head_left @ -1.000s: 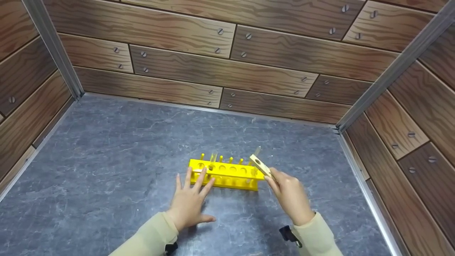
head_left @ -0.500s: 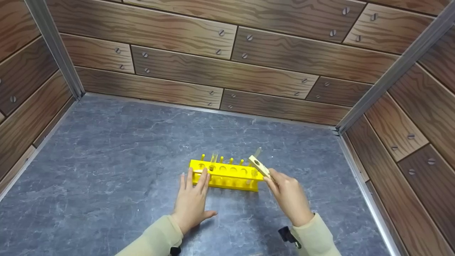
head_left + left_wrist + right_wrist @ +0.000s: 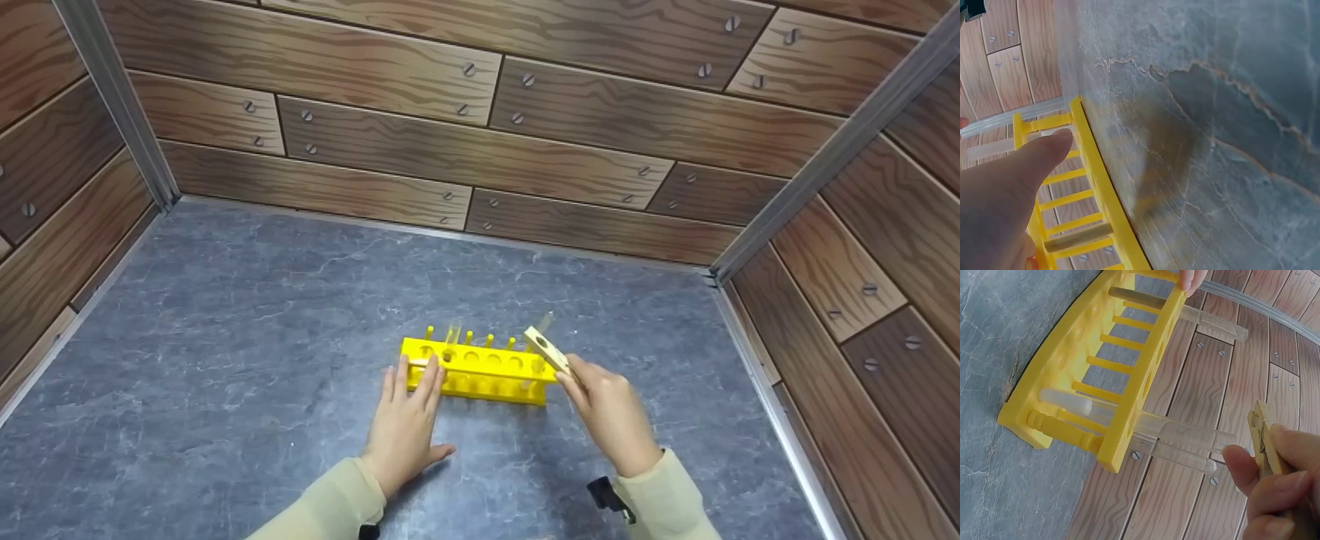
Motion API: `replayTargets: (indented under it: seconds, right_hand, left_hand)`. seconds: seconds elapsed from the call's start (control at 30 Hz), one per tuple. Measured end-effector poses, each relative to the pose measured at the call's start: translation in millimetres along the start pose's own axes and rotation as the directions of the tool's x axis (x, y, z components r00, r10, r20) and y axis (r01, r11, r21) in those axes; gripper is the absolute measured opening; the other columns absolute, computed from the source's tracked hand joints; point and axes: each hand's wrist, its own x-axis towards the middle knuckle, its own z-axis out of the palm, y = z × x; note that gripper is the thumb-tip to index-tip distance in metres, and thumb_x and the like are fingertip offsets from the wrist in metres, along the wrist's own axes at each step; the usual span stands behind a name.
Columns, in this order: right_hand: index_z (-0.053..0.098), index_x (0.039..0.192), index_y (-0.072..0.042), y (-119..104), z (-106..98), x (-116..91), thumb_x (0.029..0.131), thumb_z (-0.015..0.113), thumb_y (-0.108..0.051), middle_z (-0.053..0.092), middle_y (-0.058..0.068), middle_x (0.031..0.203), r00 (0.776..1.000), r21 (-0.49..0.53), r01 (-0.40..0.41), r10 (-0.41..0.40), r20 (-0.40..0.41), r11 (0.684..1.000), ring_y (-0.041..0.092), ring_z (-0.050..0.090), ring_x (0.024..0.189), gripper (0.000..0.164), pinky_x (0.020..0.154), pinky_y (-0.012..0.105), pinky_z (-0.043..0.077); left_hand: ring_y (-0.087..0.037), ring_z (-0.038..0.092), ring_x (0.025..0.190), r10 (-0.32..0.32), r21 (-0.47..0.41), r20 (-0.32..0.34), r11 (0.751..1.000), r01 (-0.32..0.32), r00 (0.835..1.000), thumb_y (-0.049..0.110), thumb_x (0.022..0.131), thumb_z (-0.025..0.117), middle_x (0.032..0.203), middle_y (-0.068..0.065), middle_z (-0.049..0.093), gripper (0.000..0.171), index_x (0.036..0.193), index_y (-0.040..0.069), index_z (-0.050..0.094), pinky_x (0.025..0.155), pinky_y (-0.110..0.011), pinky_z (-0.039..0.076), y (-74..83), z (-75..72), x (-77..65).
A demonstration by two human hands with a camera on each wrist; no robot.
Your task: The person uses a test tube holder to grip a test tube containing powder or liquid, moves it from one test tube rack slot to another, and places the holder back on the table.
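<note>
A yellow test tube rack point(image 3: 480, 361) stands on the floor panel before me. Fingers of my left hand point(image 3: 405, 435) lie straight over its left end, thumb spread apart. My right hand point(image 3: 611, 409) grips a wooden test tube clamp point(image 3: 546, 349) at the rack's right end. In the right wrist view the clamp's tip point(image 3: 1258, 419) is close beside the mouth of a tube with white contents point(image 3: 1067, 400). Just beside that tube is another clear tube point(image 3: 1185, 455), its rounded end outward. Toward the left hand stands a tube with brown contents point(image 3: 1140, 297).
Yellow pegs point(image 3: 490, 340) line the back of the rack. Wood-patterned walls point(image 3: 360, 142) with metal edge strips close in the blue-grey marbled surface point(image 3: 262, 300) at the back and sides.
My left hand's fingers have drawn closer together and the hand has shifted slightly right on the rack. The right hand with the clamp stays almost still.
</note>
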Motion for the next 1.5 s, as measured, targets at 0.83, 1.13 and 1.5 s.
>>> replayTargets:
  seconds: [0.83, 1.13, 1.5]
  right_hand:
    - [0.067, 0.107, -0.005, -2.4, 2.1, 3.3, 0.091, 0.060, -0.022, 0.062, 0.001, 0.075, 1.000, 0.008, -0.002, 0.002, 0.016, 1.000, 0.006, 0.040, 0.050, 0.025, 0.045, 0.022, 0.039]
    - [0.067, 0.109, -0.005, -3.3, 3.6, 3.8, 0.091, 0.060, -0.022, 0.065, 0.003, 0.079, 1.000, -0.012, 0.006, -0.006, 0.020, 1.000, 0.006, 0.041, 0.051, 0.025, 0.046, 0.022, 0.040]
    - [0.066, 0.110, -0.002, -4.2, 6.9, 5.6, 0.089, 0.063, -0.019, 0.066, 0.006, 0.080, 1.000, -0.006, 0.022, -0.022, 0.019, 1.000, 0.007, 0.045, 0.051, 0.027, 0.045, 0.021, 0.042]
  left_hand:
    - [-0.050, 0.019, 0.132, 0.009, 0.020, -0.010, 1.000, -0.009, 1.000, 0.081, 0.071, 0.047, 0.154, -0.015, 0.015, 0.107, 0.145, 0.005, 0.031, 0.108, -0.051, 0.022, -0.3, 2.7, -0.5]
    - [-0.051, 0.020, 0.132, 0.012, 0.015, -0.029, 1.000, -0.012, 1.000, 0.081, 0.070, 0.048, 0.153, -0.016, 0.016, 0.109, 0.146, 0.004, 0.029, 0.108, -0.052, 0.024, 1.2, 4.0, -0.1]
    - [-0.050, 0.020, 0.132, -0.003, 0.012, -0.017, 1.000, 0.003, 1.000, 0.082, 0.068, 0.049, 0.153, -0.015, 0.016, 0.111, 0.145, 0.005, 0.030, 0.107, -0.051, 0.024, 1.7, 3.0, 0.1]
